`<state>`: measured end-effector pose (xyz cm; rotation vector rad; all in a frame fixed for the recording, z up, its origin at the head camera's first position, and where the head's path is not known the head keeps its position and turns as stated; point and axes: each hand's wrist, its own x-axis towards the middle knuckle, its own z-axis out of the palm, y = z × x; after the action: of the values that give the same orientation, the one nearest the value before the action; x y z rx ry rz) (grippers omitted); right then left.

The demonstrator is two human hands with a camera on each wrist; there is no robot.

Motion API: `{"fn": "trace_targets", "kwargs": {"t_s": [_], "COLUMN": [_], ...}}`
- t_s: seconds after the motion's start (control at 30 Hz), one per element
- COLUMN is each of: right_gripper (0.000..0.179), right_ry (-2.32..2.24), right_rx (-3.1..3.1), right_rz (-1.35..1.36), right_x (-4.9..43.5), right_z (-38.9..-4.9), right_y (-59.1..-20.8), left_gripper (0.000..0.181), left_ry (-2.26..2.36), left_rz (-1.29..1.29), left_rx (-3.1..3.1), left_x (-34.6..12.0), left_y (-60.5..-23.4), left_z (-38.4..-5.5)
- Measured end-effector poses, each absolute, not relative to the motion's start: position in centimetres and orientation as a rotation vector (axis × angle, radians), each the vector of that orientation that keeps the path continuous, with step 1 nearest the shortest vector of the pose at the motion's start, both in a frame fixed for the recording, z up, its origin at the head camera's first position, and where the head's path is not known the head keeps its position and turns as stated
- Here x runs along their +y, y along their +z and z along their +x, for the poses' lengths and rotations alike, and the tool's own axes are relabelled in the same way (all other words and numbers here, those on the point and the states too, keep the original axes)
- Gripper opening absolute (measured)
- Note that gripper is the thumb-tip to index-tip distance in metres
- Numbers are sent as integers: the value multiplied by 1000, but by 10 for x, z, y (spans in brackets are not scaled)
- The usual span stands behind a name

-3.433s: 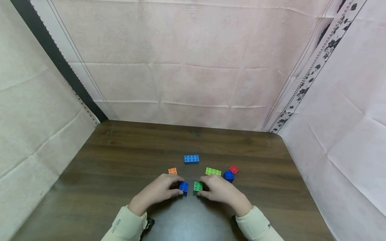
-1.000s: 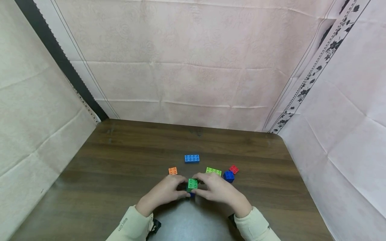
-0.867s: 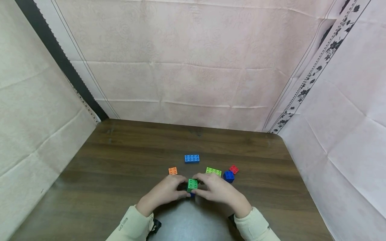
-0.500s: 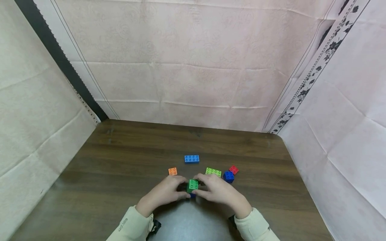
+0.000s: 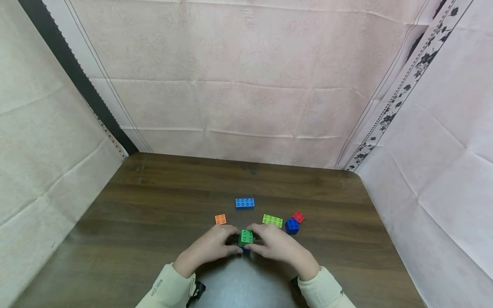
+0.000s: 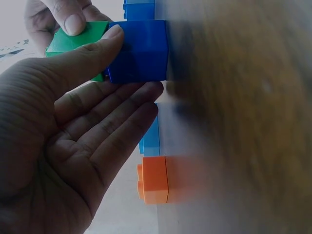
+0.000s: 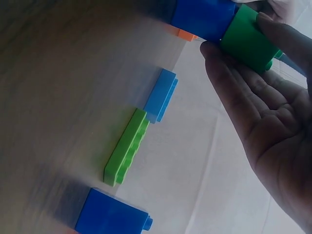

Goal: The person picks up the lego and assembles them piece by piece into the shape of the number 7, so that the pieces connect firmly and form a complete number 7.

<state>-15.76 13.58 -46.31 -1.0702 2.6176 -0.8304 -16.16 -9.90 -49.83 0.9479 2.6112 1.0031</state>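
Note:
A green brick (image 5: 246, 238) sits on top of a dark blue brick (image 6: 139, 51) at the near middle of the table. My left hand (image 5: 211, 245) holds the blue brick low down, thumb on the near side and fingers behind. With thumb and fingers, my right hand (image 5: 280, 244) grips the green brick (image 7: 249, 40) above it. From the head view the blue one is mostly hidden under the green. The two touch in both wrist views; whether their studs are fully pressed together I cannot tell.
Beyond the hands lie an orange brick (image 5: 220, 219), a long light blue brick (image 5: 245, 203) and a lime green brick (image 5: 272, 220). Another dark blue brick (image 5: 292, 226) stands beside a red brick (image 5: 298, 217) at the right. Cloth walls (image 5: 239, 107) surround the wooden table (image 5: 169, 192).
Earlier the green brick stood right of the blue one, a gap between them. It has moved left onto the blue brick, and my left hand has shifted slightly right. Lately almost nothing moves.

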Motion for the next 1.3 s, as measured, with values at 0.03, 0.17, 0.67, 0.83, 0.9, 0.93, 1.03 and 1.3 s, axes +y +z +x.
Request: {"fn": "trace_targets", "kwargs": {"t_s": [0.03, 0.17, 0.67, 0.83, 0.9, 0.93, 1.03, 1.3], "right_gripper": [32, 31, 30, 33, 34, 34, 33, 35], "right_ry": [-818, -797, -834, -811, -789, -778, -762, -741], "right_rx": [2624, 2649, 2684, 2704, 2708, 2709, 2703, 2693], "right_rz": [-1072, -1086, -1071, -1040, -1027, -1021, -1002, -977], "right_x": [135, 133, 129, 126, 125, 124, 123, 123], "right_z": [-158, -156, -152, -152, -152, -152, -151, -151], "right_y": [-464, -467, -472, -470, -468, -467, -463, -461], "left_gripper": [30, 28, 23, 24, 24, 24, 23, 24], "left_ry": [1002, 1011, 1018, 1011, 1010, 1010, 1013, 1020], "left_rz": [949, 946, 937, 924, 919, 917, 920, 925], "left_rx": [2612, 2600, 2594, 2605, 2604, 2604, 2604, 2590], "left_x": [-99, -99, -99, -98, -99, -99, -99, -99], "left_y": [-498, -499, -500, -500, -500, -500, -500, -499], "left_z": [-161, -161, -162, -164, -165, -165, -165, -164]}}
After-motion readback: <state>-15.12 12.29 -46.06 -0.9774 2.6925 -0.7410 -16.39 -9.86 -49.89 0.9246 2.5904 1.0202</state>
